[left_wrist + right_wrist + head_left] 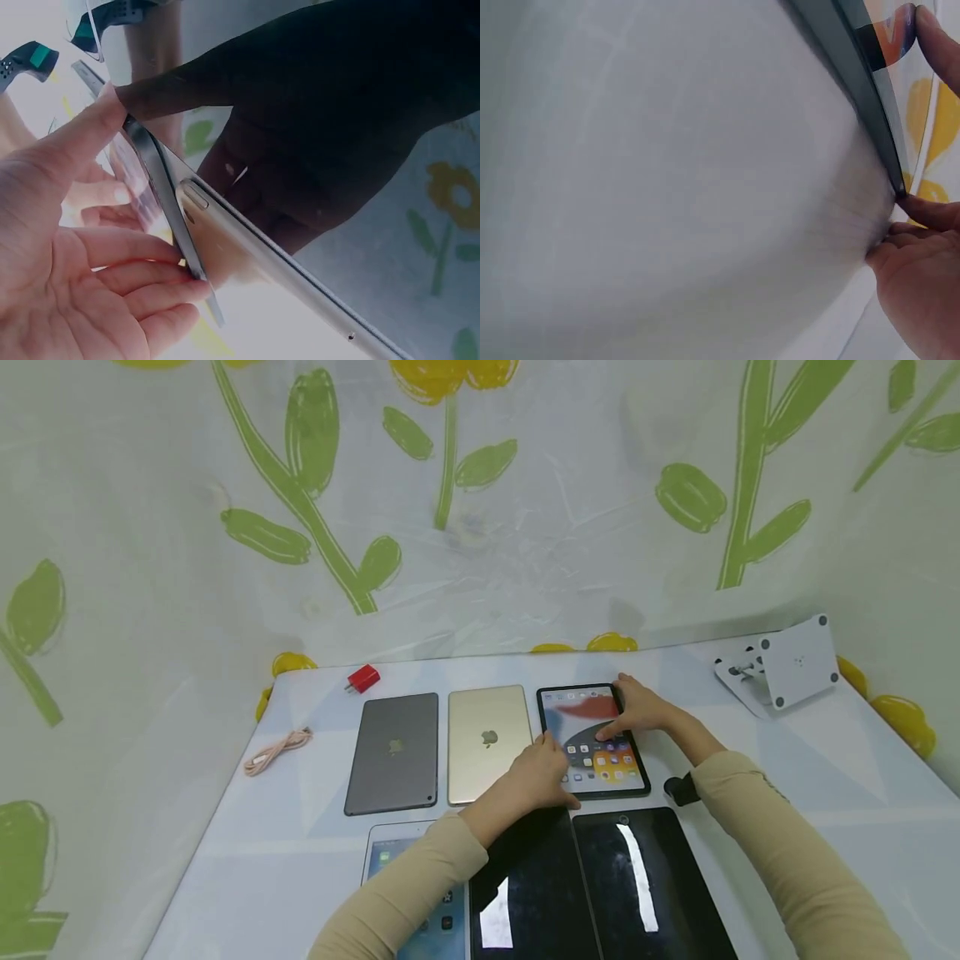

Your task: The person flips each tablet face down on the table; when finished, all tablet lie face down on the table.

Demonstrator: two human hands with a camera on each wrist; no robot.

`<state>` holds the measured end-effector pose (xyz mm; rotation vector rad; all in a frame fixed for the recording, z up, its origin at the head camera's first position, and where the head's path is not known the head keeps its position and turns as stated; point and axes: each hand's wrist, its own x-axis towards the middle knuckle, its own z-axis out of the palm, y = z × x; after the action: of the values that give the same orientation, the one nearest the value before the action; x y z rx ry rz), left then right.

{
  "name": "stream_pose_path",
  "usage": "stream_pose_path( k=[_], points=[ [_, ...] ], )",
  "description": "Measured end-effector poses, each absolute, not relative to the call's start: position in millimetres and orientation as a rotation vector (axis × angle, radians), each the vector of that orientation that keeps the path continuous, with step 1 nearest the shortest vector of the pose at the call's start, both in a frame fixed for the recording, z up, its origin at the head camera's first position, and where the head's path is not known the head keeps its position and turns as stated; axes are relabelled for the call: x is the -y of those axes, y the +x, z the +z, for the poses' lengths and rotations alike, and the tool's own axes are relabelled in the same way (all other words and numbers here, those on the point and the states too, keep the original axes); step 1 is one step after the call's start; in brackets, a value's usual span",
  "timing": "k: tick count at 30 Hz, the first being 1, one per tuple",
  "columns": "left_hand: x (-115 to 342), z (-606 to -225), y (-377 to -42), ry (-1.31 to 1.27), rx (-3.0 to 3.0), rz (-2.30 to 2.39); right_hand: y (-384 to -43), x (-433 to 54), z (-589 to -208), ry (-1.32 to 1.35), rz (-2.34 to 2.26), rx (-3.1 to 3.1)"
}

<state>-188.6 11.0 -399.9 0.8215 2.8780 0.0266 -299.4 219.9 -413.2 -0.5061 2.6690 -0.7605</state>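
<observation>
A tablet (pixel 581 727) with a dark frame and a lit screen lies at the right end of the back row. My right hand (pixel 641 703) holds its right side, with the thumb on the screen and fingertips at the upper corner. In the right wrist view, one fingertip (pixel 911 201) meets the tablet's corner. My left hand (pixel 536 772) touches the lower left part of the same tablet, fairly straight fingers (pixel 161 285) along its edge. Beneath my left wrist is a black-screened tablet (pixel 547 893), whose glass reflects the hand in the left wrist view.
Beside the lit tablet lie a gold tablet (pixel 480 756) and a grey tablet (pixel 390 777), backs up. In front are a white-framed tablet (pixel 382 843) and another black-screened tablet (pixel 641 860). A red charger (pixel 363 678), pinkish cable (pixel 277 752) and white stand (pixel 798 664) sit farther out.
</observation>
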Motion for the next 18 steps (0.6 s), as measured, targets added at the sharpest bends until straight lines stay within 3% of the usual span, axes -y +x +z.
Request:
stream_pose_path(
  k=[18],
  points=[
    [-5.8,-399.3,-189.5,0.774,-2.776,0.216,-284.4,-220.5,-409.9,-0.265,-1.526,-2.346]
  ],
)
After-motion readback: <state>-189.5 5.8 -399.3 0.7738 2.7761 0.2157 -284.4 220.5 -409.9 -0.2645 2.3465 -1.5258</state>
